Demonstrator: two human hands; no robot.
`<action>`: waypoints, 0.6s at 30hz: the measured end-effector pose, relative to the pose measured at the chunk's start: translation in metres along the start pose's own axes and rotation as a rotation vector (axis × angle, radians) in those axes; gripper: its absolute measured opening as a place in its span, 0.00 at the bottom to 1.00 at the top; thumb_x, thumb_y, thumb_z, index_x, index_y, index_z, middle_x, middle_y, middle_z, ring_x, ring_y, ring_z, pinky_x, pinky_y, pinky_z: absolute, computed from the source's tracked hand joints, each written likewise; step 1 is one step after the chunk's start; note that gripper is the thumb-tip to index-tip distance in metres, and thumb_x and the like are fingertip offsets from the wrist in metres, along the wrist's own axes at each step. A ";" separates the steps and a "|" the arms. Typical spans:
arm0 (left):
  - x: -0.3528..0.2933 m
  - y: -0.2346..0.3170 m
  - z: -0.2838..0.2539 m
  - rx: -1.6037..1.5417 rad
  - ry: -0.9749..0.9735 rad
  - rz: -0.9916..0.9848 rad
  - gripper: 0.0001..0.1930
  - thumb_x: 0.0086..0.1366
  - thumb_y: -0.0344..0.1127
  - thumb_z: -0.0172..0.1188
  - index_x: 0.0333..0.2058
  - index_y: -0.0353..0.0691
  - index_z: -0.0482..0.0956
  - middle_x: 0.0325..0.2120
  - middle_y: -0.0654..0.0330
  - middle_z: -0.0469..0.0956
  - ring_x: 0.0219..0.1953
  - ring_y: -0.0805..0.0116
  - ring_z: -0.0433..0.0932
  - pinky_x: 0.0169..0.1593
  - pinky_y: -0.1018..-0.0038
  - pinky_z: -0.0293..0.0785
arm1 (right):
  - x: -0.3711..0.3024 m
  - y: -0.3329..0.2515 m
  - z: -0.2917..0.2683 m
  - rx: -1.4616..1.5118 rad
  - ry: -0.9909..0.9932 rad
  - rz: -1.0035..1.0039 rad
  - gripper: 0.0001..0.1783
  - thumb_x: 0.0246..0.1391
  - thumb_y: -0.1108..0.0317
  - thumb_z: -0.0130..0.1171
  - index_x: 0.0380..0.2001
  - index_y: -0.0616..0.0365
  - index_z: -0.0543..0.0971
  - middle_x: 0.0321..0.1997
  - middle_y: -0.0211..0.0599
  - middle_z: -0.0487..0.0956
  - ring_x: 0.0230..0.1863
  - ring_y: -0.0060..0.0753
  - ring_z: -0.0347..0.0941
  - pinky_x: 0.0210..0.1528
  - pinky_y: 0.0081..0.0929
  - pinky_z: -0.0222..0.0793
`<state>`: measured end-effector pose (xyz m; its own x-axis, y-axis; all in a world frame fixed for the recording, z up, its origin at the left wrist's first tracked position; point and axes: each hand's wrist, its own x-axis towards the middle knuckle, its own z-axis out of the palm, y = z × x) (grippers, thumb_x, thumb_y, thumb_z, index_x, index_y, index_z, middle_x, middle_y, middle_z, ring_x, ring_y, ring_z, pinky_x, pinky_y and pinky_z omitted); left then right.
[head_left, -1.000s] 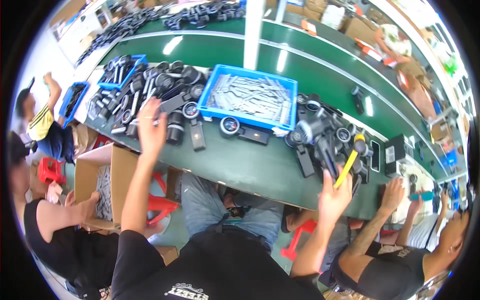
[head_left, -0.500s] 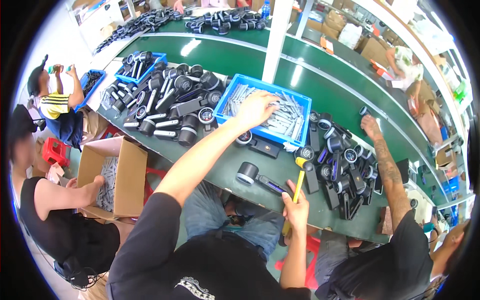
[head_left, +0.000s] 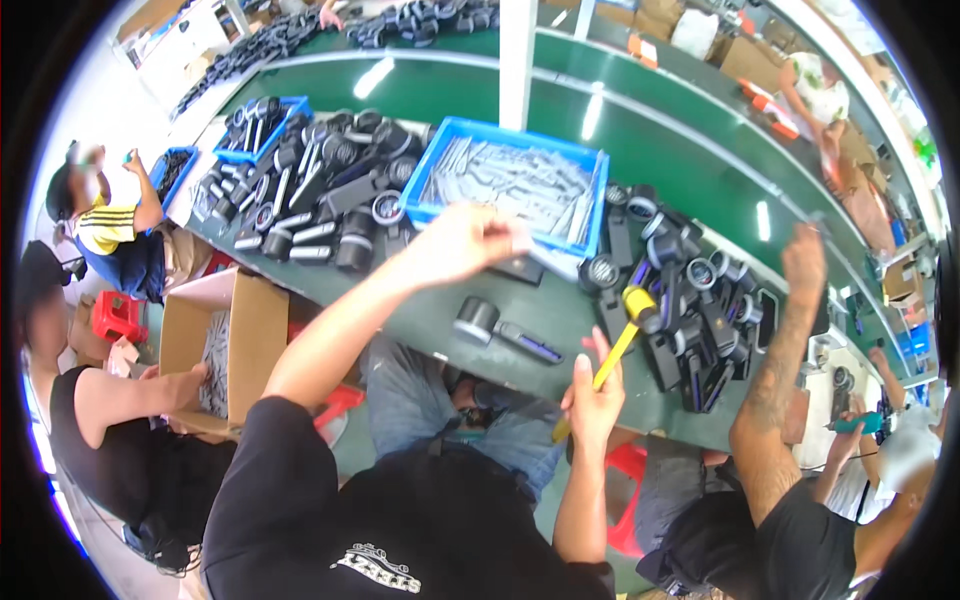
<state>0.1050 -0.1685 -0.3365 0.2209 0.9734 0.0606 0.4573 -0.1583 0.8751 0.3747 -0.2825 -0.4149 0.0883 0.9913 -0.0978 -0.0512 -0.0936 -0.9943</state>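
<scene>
My left hand [head_left: 455,245] is raised in front of a blue bin [head_left: 425,203] of grey plastic strips [head_left: 510,180]. Its fingers are pinched, with a pale, blurred strip at their tips. My right hand [head_left: 592,395] grips a hammer with a yellow handle [head_left: 615,360], its yellow and dark head [head_left: 640,305] tilted up over the black parts at the right. Between my hands, a black device with a round head [head_left: 477,320] and a flat handle [head_left: 530,343] lies on the green tabletop [head_left: 420,315].
Black round-headed devices [head_left: 340,190] are piled left of the bin, with another pile [head_left: 690,310] to its right. A white post [head_left: 516,70] stands behind the bin. A co-worker's arm [head_left: 775,380] reaches in at right; another co-worker handles a cardboard box [head_left: 262,345] at left.
My left hand has come back out of the bin toward me, fingers pinched. The hammer has shifted slightly right with my right hand. The co-worker's arm at right has moved right and up.
</scene>
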 end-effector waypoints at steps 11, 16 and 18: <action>-0.095 -0.033 0.054 0.433 0.180 0.444 0.26 0.57 0.38 0.77 0.55 0.47 0.83 0.47 0.58 0.82 0.51 0.54 0.80 0.60 0.56 0.72 | -0.009 0.000 0.015 -0.213 -0.074 0.122 0.14 0.70 0.65 0.64 0.52 0.62 0.86 0.29 0.30 0.83 0.17 0.13 0.68 0.19 0.16 0.61; -0.087 -0.067 0.072 0.353 0.211 0.391 0.31 0.53 0.40 0.78 0.56 0.43 0.80 0.48 0.56 0.80 0.55 0.52 0.77 0.68 0.51 0.67 | 0.020 -0.003 0.014 -0.260 -0.185 0.227 0.14 0.70 0.65 0.63 0.54 0.56 0.87 0.23 0.21 0.76 0.17 0.11 0.64 0.19 0.16 0.56; -0.085 -0.076 0.077 0.326 0.221 0.429 0.30 0.53 0.39 0.78 0.55 0.43 0.81 0.47 0.56 0.80 0.55 0.52 0.78 0.67 0.52 0.69 | 0.024 -0.002 0.018 -0.316 -0.212 0.226 0.14 0.70 0.65 0.63 0.54 0.54 0.87 0.22 0.20 0.75 0.18 0.10 0.63 0.19 0.17 0.56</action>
<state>0.1179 -0.2521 -0.4450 0.2764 0.8169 0.5062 0.6161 -0.5549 0.5590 0.3594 -0.2565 -0.4145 -0.0981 0.9368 -0.3357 0.2636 -0.3009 -0.9165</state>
